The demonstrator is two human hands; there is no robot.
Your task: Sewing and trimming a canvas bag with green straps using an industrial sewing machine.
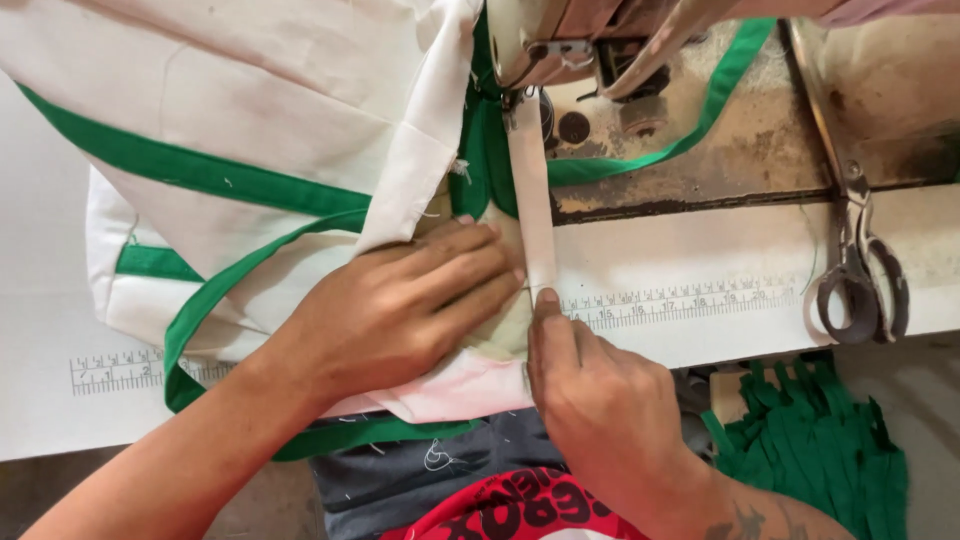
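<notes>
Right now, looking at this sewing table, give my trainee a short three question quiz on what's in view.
1. True or false: the left hand lies flat on the white fabric.
2. Which colour is the trim on that fabric: A red, B green, C blue?
3. What metal tool lies on the table, on the person's right?

Key
1. True.
2. B; green.
3. Scissors, clear of the right hand, whose fingertip presses the white strip leading to the sewing machine.
</notes>
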